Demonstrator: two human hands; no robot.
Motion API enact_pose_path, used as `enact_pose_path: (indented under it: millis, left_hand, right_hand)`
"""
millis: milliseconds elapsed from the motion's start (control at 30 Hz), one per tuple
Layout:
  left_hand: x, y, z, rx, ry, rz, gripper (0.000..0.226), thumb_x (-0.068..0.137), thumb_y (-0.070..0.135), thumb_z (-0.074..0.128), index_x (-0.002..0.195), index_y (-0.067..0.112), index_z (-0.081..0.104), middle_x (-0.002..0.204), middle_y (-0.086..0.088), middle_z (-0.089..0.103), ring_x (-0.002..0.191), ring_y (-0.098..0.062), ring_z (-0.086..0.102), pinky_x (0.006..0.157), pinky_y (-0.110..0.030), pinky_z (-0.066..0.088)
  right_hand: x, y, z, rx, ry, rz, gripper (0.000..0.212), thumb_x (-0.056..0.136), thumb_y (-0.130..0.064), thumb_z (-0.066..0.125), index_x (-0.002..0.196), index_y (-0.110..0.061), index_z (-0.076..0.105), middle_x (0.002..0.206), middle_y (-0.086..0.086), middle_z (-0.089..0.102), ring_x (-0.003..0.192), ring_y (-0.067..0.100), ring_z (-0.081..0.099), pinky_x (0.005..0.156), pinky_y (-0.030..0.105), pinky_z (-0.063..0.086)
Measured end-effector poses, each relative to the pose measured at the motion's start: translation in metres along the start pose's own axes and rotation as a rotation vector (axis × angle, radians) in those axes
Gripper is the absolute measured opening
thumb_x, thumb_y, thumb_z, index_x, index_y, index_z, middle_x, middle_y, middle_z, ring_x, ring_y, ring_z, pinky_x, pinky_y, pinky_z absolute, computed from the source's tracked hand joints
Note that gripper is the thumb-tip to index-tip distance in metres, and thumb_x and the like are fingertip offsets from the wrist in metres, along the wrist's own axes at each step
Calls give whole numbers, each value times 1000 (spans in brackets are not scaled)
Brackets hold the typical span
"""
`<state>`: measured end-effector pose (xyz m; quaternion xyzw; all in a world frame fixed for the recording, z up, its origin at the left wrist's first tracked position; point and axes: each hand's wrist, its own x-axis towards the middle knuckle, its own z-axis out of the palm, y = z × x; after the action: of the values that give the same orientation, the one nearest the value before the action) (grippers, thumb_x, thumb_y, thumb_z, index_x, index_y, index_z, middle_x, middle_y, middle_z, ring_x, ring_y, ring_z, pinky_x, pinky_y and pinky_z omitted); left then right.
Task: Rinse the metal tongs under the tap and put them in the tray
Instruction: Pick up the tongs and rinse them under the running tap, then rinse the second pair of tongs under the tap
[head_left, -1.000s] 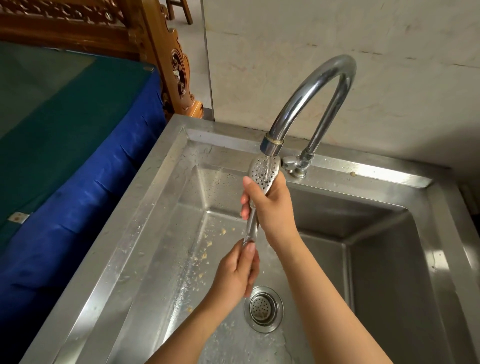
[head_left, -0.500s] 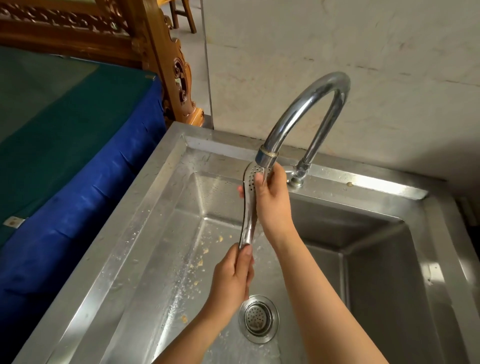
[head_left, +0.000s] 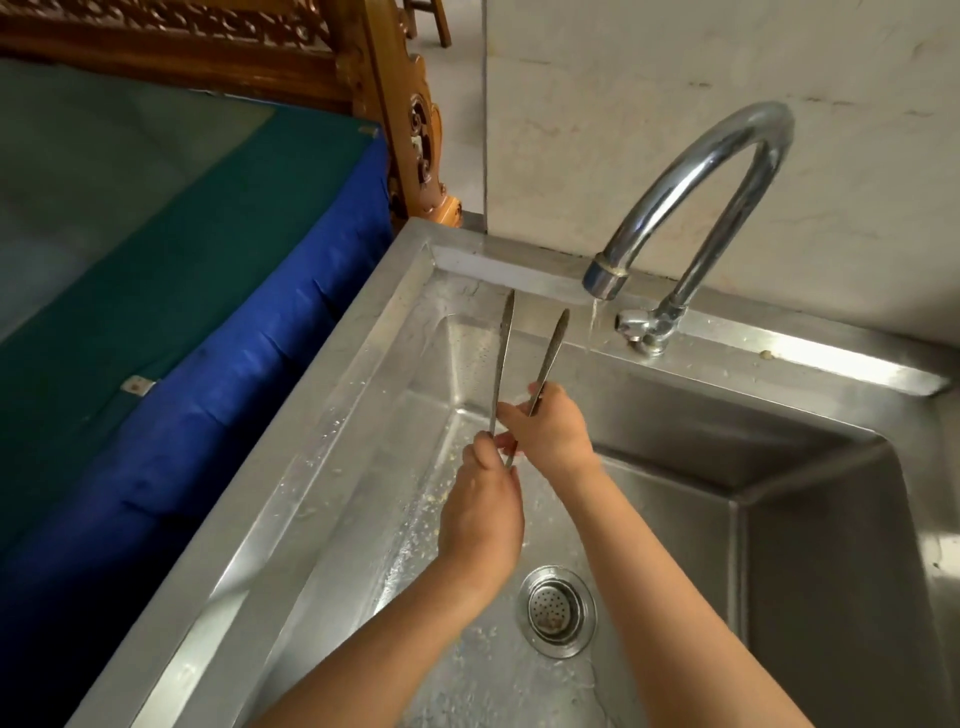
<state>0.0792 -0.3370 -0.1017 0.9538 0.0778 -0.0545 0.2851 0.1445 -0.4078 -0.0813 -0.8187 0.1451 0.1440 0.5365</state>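
Left hand (head_left: 480, 512) and right hand (head_left: 548, 434) both clamped on tongs (head_left: 501, 364); arms splayed, held left of tap (head_left: 691, 208) stream.

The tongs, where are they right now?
In the head view the tongs are over the left part of the sink, held by both hands, arms spread, tips up, left of the tap's stream.

No legible text, brand, number or sign found — a small pale tag (head_left: 137, 386) on the blue cloth (head_left: 218, 415) at left is too small to read.
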Motion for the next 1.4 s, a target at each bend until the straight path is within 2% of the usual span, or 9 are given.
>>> enact_pose_path:
  millis: [67, 233, 367, 433, 500, 633, 767, 1067, 1400]
  left_hand:
    - [-2, -9, -7, -7, -31, -39, 39, 92, 12, 37, 130, 7, 27, 125, -12, 46, 108, -30, 52, 76, -40, 44]
    - [-6, -29, -23, 39, -112, 5, 62, 89, 12, 43, 141, 7, 9, 127, -12, 37, 109, -29, 47, 79, -39, 47]
    - [-9, -40, -35, 35, -193, 62, 63, 87, 24, 49, 139, 10, 17, 116, -14, 43, 101, -29, 48, 74, -37, 47]
    - [-12, -50, -41, 152, -249, 166, 66, 88, 32, 49, 141, 9, 18, 118, -13, 42, 111, -27, 42, 82, -35, 44]
    - [-13, -64, -55, 232, -203, 230, 47, 92, 33, 42, 132, 10, 38, 116, -11, 48, 112, -26, 42, 90, -36, 42]
    - [-10, -106, -85, 327, 23, 314, 46, 90, 11, 43, 135, 20, 42, 132, -5, 56, 126, -22, 45, 114, -39, 21]
    - [-11, -141, -100, 498, 27, 242, 57, 97, 35, 30, 145, 22, 3, 157, -2, 11, 145, -17, 2, 117, -42, -7]
    - [-10, -155, -92, 801, 63, 333, 59, 94, 41, 22, 139, 5, 34, 149, -15, 32, 140, -32, 25, 114, -48, 23]
    - [-10, -163, -87, 793, 84, 333, 60, 96, 42, 13, 144, 6, 19, 155, -14, 17, 144, -31, 10, 118, -47, 14]
  right_hand:
    - [0, -2, 15, 23, -5, 37, 32, 89, -16, 50, 114, 3, 45, 59, -4, 55, 49, 4, 57, 49, 12, 43]
    - [-4, -3, 46, 236, -8, 81, 28, 93, -28, 44, 97, -1, 49, 76, 8, 60, 73, 25, 59, 70, 34, 49]
    - [-8, 3, 62, 220, -31, 0, 25, 89, -27, 58, 86, -5, 46, 47, -10, 55, 45, 4, 52, 50, 18, 41]
    - [-6, 12, 62, 188, 15, 31, 11, 88, -15, 57, 89, -7, 51, 58, -4, 56, 46, 6, 55, 46, 16, 41]
    - [-5, 30, 62, 217, 38, 97, 10, 89, -7, 51, 97, -3, 55, 65, 3, 57, 45, 6, 58, 46, 15, 46]
    - [-15, 89, 78, -96, 41, 196, 32, 92, -14, 50, 121, 0, 53, 102, 17, 63, 78, 23, 60, 67, 28, 47]
    - [-32, 144, 104, -330, 55, 241, 44, 91, -20, 55, 132, -3, 47, 128, 21, 44, 115, 35, 47, 101, 38, 39]
    - [-43, 214, 139, -526, 75, 359, 45, 90, -29, 54, 126, -2, 48, 133, 17, 43, 122, 34, 37, 102, 41, 33]
    - [-49, 242, 169, -639, 124, 237, 58, 85, -40, 59, 126, -2, 47, 124, 16, 49, 117, 31, 42, 98, 38, 38]
